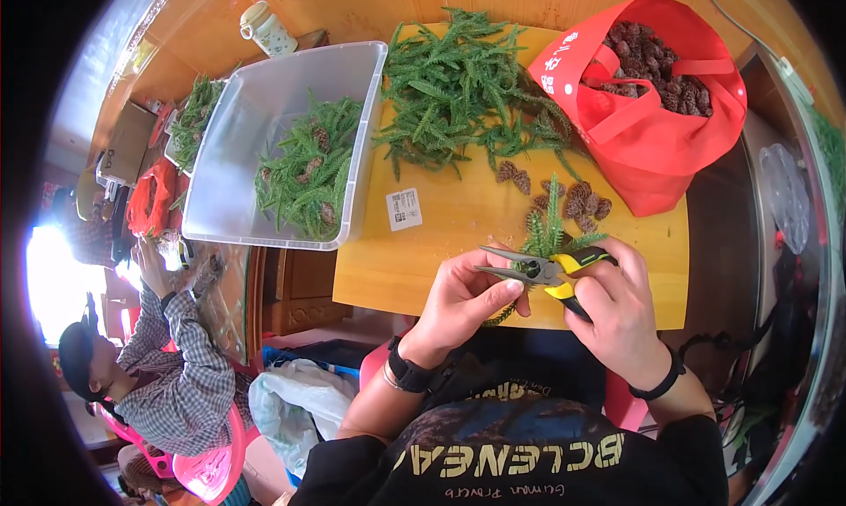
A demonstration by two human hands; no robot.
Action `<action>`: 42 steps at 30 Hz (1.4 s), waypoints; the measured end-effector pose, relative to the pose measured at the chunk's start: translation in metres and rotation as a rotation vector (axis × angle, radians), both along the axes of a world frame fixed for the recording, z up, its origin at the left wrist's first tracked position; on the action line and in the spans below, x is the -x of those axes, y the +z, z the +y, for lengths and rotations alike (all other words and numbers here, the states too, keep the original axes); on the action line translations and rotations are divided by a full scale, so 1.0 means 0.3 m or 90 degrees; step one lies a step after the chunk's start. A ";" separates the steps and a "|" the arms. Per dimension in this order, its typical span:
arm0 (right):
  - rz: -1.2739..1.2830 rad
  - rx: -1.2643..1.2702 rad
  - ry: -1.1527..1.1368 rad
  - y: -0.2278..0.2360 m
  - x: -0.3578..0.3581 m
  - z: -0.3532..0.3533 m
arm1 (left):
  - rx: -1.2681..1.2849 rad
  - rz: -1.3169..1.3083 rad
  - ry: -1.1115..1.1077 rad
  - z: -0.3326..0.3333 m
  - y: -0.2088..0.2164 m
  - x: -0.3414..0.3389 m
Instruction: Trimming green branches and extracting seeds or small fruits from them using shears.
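Head view: pliers (544, 271) are held above the near edge of the desk (414, 268) by the right hand (621, 308), whose fingers are curled around the handles. The pliers' long axis lies roughly crosswise, with the parted jaws pointed left, over the left hand (458, 299). Between the left hand's fingers a green sprig (552, 219) is pinched, its leafy tip directed away from the wearer, beside the pine cones (582, 204); the exact contact is partly hidden by the pliers.
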State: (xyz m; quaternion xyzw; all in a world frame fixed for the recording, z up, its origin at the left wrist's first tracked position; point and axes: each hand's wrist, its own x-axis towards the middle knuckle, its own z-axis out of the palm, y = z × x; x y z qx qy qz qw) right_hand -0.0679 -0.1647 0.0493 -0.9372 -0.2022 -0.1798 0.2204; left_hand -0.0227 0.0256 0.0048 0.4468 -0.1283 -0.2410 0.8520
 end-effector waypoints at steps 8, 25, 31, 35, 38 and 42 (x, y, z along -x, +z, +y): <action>0.001 0.007 0.035 -0.019 -0.024 -0.013 | -0.032 0.071 -0.014 0.011 0.024 0.004; 0.347 -0.355 -0.145 -0.029 -0.014 -0.168 | -0.007 0.141 -0.047 0.053 -0.017 -0.040; 0.255 -0.001 -0.321 -0.115 0.040 -0.353 | -0.152 0.031 0.029 0.084 -0.009 -0.073; 0.268 0.103 -0.334 -0.219 0.089 -0.431 | -0.708 -0.445 0.257 0.090 -0.032 -0.127; 0.240 0.101 -0.317 -0.266 0.094 -0.433 | -0.935 -0.534 0.239 0.093 -0.084 -0.147; 0.279 0.150 -0.311 -0.273 0.094 -0.423 | -0.961 -0.634 0.254 0.072 -0.097 -0.153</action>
